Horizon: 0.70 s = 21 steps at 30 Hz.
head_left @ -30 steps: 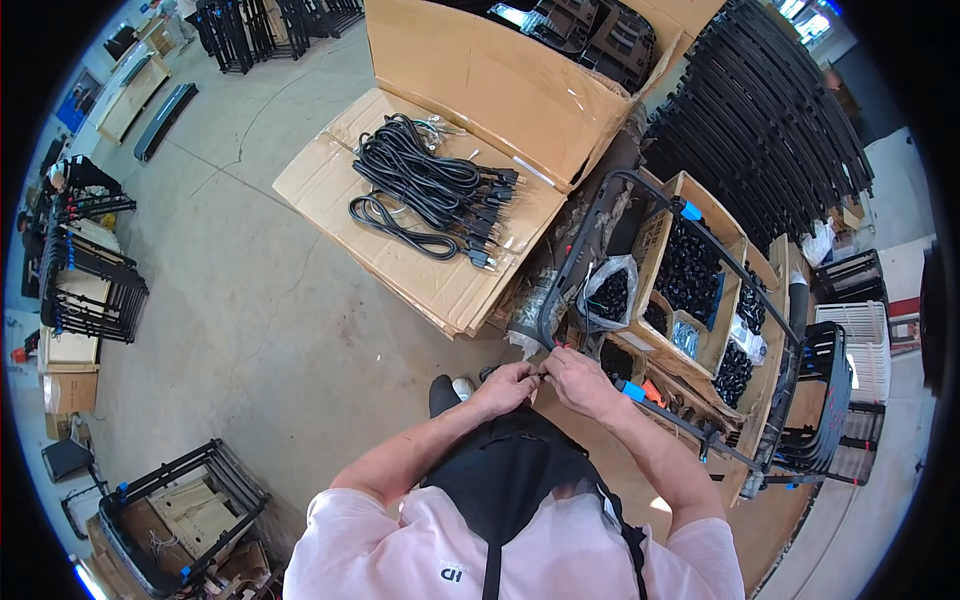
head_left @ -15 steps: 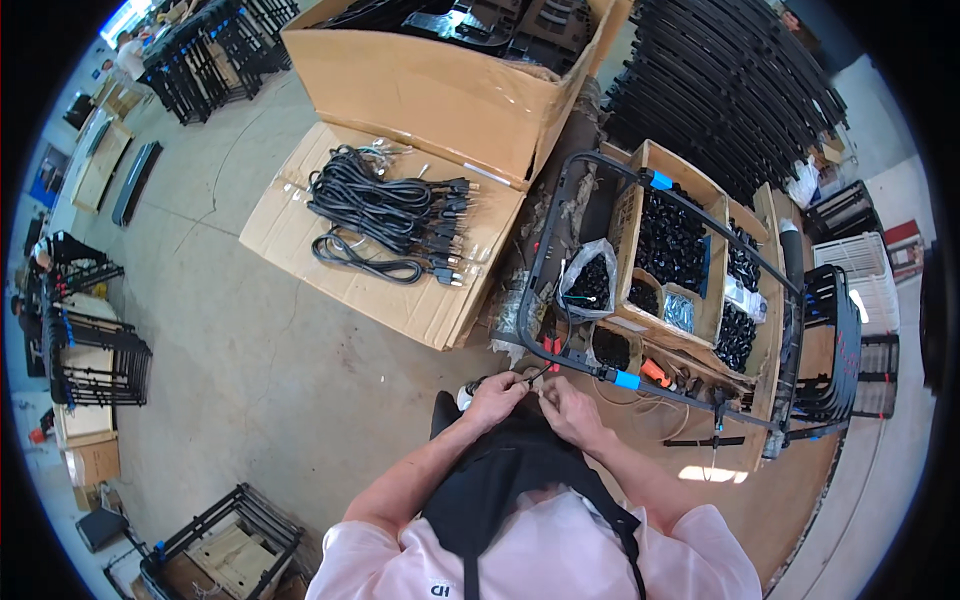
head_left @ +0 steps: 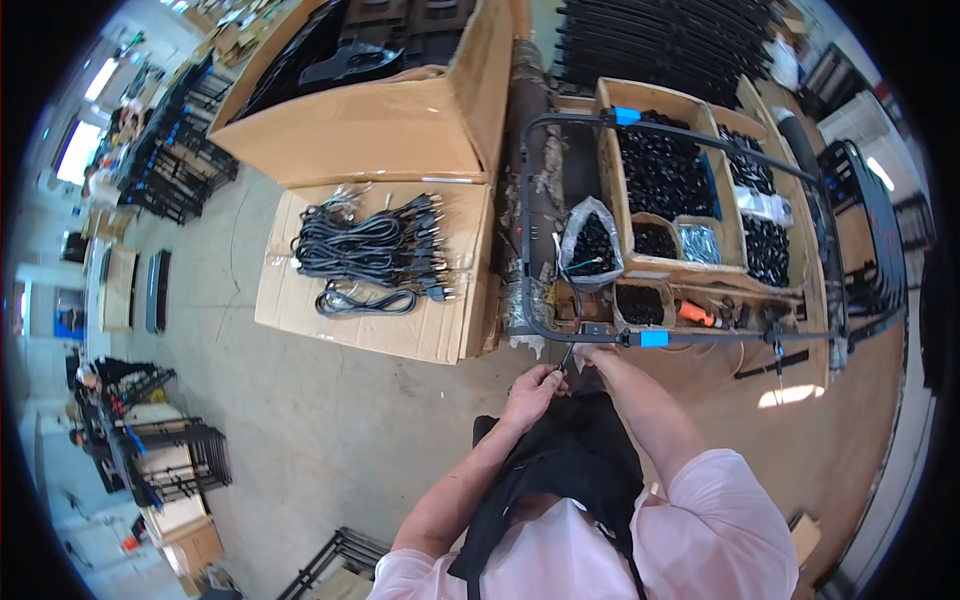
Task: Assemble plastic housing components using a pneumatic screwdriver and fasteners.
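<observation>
My left hand [head_left: 532, 394] is closed around a black power cable [head_left: 566, 357] just in front of the near bar of a black tubular metal frame [head_left: 527, 235]. The cable runs up past that bar, and its thin coloured wire ends [head_left: 578, 266] lie by a clear plastic bag of small black parts [head_left: 592, 238]. My right hand [head_left: 597, 355] reaches to the underside of the near bar, close to a blue sleeve [head_left: 653, 339] on it. The bar covers its fingers, so their grip is hidden.
A bundle of black power cords [head_left: 365, 245] lies on a cardboard flap [head_left: 440, 340] below a large carton [head_left: 370, 130]. Wooden bins [head_left: 610, 150] of small black parts stand inside the frame. An orange-handled tool [head_left: 697, 312] sits near the front. Stacked black frames [head_left: 660, 55] stand behind.
My hands were together on the cable and are now apart. The right one has moved forward under the frame's bar; the left still grips the cable. The whole view has shifted.
</observation>
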Tool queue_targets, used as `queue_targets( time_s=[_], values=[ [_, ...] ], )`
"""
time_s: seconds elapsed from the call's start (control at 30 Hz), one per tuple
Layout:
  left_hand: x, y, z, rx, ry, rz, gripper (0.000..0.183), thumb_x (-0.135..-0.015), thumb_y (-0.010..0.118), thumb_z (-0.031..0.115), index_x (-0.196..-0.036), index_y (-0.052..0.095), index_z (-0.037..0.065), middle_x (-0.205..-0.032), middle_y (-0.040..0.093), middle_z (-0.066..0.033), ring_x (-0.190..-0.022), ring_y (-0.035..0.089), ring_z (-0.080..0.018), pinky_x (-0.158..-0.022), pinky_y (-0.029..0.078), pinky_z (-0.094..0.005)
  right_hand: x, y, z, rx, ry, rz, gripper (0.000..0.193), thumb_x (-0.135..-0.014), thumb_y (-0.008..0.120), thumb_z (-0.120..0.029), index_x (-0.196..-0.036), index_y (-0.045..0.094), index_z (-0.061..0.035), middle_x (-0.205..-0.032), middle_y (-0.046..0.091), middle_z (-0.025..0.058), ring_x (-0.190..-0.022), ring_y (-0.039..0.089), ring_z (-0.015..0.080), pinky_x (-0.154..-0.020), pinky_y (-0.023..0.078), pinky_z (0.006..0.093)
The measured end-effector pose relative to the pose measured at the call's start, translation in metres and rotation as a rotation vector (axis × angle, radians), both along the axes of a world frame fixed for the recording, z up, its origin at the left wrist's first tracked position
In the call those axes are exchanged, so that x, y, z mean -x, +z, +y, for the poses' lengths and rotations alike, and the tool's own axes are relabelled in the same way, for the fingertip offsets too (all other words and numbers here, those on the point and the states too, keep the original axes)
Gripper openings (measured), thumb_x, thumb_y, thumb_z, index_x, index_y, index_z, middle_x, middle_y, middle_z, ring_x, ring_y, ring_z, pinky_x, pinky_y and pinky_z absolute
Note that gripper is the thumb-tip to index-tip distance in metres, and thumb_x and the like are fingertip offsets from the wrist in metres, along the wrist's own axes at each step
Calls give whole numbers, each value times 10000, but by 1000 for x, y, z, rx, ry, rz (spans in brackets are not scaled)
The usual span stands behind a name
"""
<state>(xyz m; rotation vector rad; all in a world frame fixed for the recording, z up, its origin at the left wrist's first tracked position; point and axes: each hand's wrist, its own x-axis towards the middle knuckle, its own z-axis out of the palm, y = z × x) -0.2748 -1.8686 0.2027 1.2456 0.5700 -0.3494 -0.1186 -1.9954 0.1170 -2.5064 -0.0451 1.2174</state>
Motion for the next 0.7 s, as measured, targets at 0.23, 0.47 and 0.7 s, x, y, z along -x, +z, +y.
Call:
queue_targets(
  time_s=[0.23, 0.47, 0.7],
  values=[
    [-11, -5, -20, 153, 135, -21, 258, -1103, 568, 211, -1179, 665, -15, -1016, 722, -76, -916, 679, -152, -860, 553, -298, 95, 98, -77, -125, -28, -65, 518, -944, 577, -226, -1402, 504, 3, -1145, 704, 310, -1093, 675, 493, -977, 530, 556],
    [-13, 6, -29, 111, 147, -16, 254, -1106, 559, 210, -1129, 675, -15, -987, 734, -62, -872, 679, -140, -808, 547, -287, 123, 139, -83, -286, -21, -271, 643, -914, 545, -114, -1522, 394, 31, -1409, 560, 312, -1285, 574, 481, -1072, 481, 552],
    [-14, 1, -37, -170, 90, 17, 263, -1108, 551, 207, -1136, 663, -30, -978, 723, -55, -836, 666, -120, -789, 558, -291, 115, 141, -86, -292, 47, -170, 757, -897, 576, -96, -1581, 294, 62, -1485, 484, 342, -1329, 528, 512, -1150, 426, 543]
  ],
)
